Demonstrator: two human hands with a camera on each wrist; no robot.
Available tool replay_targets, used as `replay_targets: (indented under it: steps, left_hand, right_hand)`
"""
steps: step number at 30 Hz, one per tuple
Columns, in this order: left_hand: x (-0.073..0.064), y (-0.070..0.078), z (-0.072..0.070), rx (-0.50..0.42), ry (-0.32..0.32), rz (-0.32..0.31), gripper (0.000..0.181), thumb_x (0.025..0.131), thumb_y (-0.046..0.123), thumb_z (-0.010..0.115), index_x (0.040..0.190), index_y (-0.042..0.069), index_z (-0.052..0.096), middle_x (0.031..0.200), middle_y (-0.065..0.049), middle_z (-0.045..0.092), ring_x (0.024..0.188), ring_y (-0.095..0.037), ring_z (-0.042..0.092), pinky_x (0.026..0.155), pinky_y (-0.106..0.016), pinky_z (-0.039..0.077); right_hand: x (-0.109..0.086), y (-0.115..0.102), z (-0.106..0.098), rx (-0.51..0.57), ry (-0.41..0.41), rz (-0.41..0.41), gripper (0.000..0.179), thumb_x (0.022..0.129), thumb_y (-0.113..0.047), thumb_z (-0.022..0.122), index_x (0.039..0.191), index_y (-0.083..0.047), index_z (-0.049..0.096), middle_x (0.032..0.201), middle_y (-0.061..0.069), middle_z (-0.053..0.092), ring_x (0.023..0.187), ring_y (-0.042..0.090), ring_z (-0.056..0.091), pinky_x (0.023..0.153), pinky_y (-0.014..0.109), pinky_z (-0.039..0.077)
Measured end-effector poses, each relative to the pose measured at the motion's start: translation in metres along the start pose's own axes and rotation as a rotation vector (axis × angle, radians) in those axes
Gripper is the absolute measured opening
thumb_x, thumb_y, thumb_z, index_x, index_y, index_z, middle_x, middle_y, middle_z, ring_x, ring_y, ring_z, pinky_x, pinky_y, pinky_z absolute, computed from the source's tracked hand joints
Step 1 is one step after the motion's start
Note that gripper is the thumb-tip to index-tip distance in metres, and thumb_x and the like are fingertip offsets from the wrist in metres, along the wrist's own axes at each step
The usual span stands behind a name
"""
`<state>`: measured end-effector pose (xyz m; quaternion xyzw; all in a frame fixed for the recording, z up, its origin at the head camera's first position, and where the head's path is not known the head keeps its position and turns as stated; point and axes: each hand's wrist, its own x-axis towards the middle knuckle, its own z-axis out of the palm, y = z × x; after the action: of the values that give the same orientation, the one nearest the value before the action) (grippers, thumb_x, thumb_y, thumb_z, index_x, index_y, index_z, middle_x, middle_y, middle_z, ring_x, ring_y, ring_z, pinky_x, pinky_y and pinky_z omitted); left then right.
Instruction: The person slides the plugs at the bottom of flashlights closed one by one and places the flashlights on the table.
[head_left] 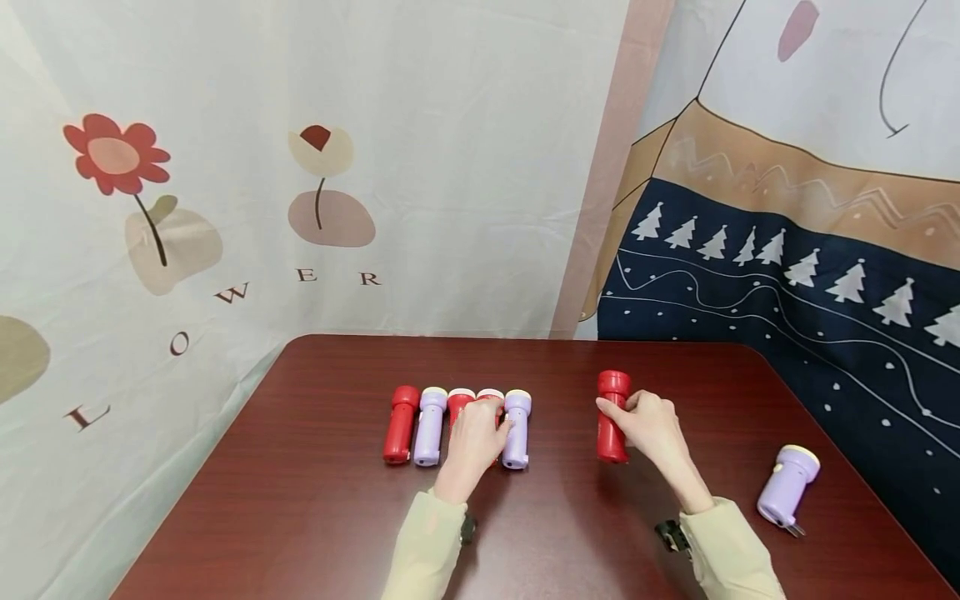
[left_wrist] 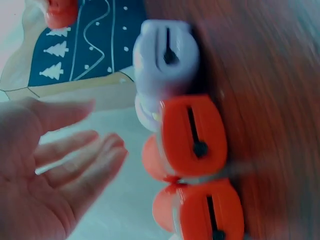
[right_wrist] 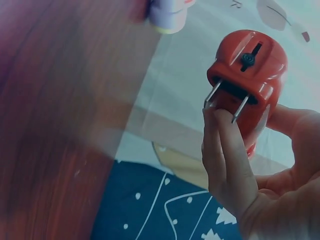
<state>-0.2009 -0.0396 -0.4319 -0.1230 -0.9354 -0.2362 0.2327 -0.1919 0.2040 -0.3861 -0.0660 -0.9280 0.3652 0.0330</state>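
Observation:
A red flashlight [head_left: 613, 385] is gripped between the thumb and fingers of my right hand [head_left: 654, 429]. Two metal plug prongs fold out from its tail end, beside a black slide switch, in the right wrist view. My left hand [head_left: 472, 435] hovers over a row of red and lavender flashlights, its fingers slightly bent and holding nothing in the left wrist view. It partly hides two red flashlights [left_wrist: 194, 135] in the middle of the row. Just right of that hand lies a lavender flashlight [head_left: 517, 433]. Another lavender one [head_left: 429, 429] and a red one [head_left: 401, 425] form the row's left end.
A separate lavender flashlight [head_left: 786, 487] lies near the right edge of the dark red wooden table [head_left: 300, 517], its prongs sticking out. Behind the table hang a pale flower-print cloth [head_left: 465, 167] and a navy cloth with white trees [head_left: 750, 292].

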Motion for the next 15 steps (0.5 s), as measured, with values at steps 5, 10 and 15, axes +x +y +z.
replay_targets:
  steps: [5, 10, 15]
  left_hand:
    - [0.0, 0.007, 0.001, -0.171, -0.1, 0.09, 0.043, 0.074, 0.018, 0.08, 0.111, 0.003, 0.064, 0.088, -0.009, 0.072, 0.077, -0.021, 0.069, 0.066, -0.031, 0.054]
    - [-0.002, 0.014, 0.004, -0.312, -0.236, 0.127, 0.065, 0.073, 0.022, 0.082, 0.127, 0.003, 0.053, 0.108, -0.014, 0.068, 0.095, -0.025, 0.068, 0.083, -0.034, 0.055]
    - [-0.003, 0.024, 0.003, -0.362, -0.338, 0.121, 0.077, 0.072, 0.026, 0.083, 0.136, 0.005, 0.046, 0.117, -0.011, 0.066, 0.1, -0.026, 0.067, 0.084, -0.03, 0.056]
  right_hand:
    - [0.002, -0.013, 0.01, 0.049, -0.003, -0.009, 0.047, 0.085, -0.037, 0.067, 0.095, 0.007, 0.058, 0.081, 0.021, 0.067, 0.06, 0.024, 0.068, 0.053, 0.03, 0.056]
    - [0.003, -0.022, 0.017, 0.075, 0.004, -0.016, 0.046, 0.085, -0.037, 0.067, 0.095, 0.007, 0.058, 0.08, 0.021, 0.066, 0.059, 0.026, 0.068, 0.052, 0.03, 0.056]
    - [0.003, -0.028, 0.023, 0.084, 0.012, -0.03, 0.046, 0.085, -0.037, 0.067, 0.093, 0.007, 0.058, 0.077, 0.02, 0.066, 0.062, 0.029, 0.069, 0.052, 0.03, 0.055]
